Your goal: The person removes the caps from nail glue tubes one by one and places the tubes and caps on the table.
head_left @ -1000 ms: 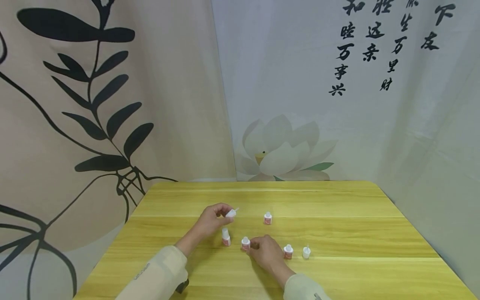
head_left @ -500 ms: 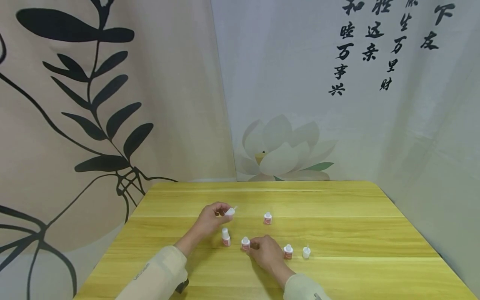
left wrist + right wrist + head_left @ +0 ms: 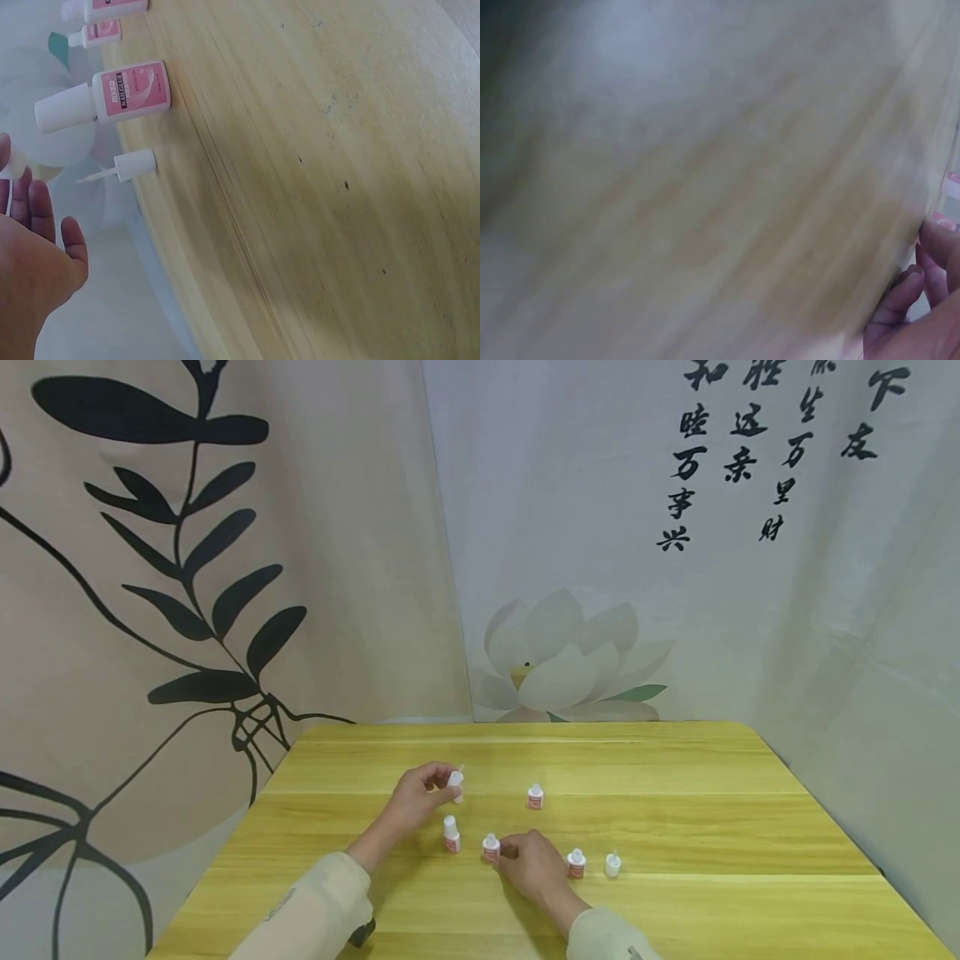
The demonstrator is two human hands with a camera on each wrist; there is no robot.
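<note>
Left hand (image 3: 416, 797): fingers pinching small white item (image 3: 456, 780). Right hand (image 3: 534, 866): fingers gripping nail glue bottle (image 3: 491, 847); capped bottle (image 3: 451, 835) nearer left edge of counter (image 3: 675, 793).

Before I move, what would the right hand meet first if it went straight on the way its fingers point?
The right hand would first push the small bottle it grips. Past that, the capped bottle looks next in line, though depth is hard to judge.
</note>
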